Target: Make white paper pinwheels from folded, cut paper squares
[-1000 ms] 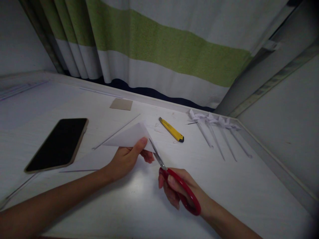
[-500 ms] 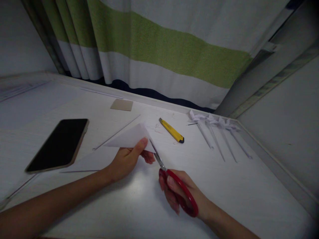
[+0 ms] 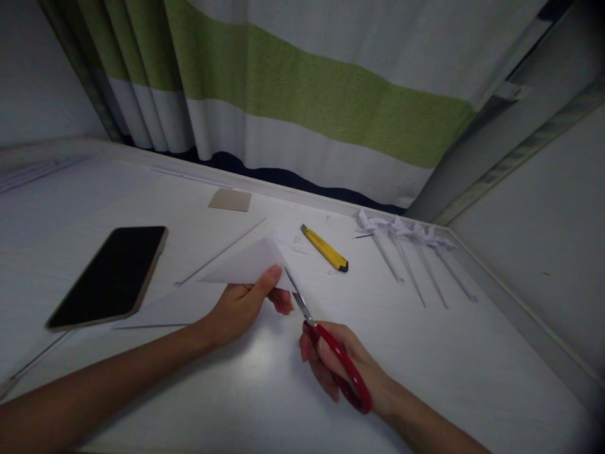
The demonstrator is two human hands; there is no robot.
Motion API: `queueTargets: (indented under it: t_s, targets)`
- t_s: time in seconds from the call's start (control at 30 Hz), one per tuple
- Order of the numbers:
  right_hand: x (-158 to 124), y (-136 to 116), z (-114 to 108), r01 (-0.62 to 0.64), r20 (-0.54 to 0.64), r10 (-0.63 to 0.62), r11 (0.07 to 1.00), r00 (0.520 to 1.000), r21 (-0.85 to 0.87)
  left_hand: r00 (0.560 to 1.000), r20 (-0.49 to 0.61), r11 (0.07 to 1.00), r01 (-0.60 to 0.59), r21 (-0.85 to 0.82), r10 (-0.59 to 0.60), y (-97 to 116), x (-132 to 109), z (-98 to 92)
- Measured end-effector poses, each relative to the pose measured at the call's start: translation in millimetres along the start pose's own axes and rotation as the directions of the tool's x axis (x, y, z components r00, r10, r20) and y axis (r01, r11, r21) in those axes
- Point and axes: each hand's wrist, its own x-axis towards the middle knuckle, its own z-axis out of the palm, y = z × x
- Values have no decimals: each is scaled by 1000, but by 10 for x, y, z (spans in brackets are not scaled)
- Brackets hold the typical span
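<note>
"One striped curtain [image 3: 331, 82] spans the back. What lies below it?"

"My white table [image 3: 425, 366], its raised edge running along the curtain's foot."

"And the biggest thing on it?"

"A dark-screened device [image 3: 111, 274], flat on my left. Phone or tablet, I can't tell. Then a row of four white pinwheels [image 3: 420, 233] with thin sticks, off to the right by the raised edge."

"Your hands?"

"My left hand [image 3: 246, 309] pinches the folded paper [image 3: 243, 261] in front of me, thumb on top and fingers underneath. Part of a white sheet [image 3: 174, 306] lies beyond my left wrist. My right hand [image 3: 363, 362] is curled around the red handles of the scissors [image 3: 339, 350], the blades at the paper's right edge."

"Anything smaller?"

"A yellow cutter [image 3: 325, 247] lies just beyond the scissors, tilted toward the right. A brownish card [image 3: 230, 200] rests farther back. Last, some tiny scraps [image 3: 297, 240] near the cutter, too small to make out."
</note>
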Motion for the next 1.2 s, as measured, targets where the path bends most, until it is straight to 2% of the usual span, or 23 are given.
queueTargets:
  t_s: [0.13, 0.27, 1.2]
  targets:
    - [-17, 7, -9, 19, 27, -19, 1000, 999, -14, 999, 40, 997, -9, 81, 6, -12, -25, -9]
    - [-32, 52, -9, 36, 38, -35, 999, 999, -10, 994, 108, 996, -12, 90, 2, -23, -59, 5]
    - [-18, 2, 62, -31, -19, 31, 1000, 999, -6, 993, 104, 996, 47, 75, -54, -33, -57, 31]
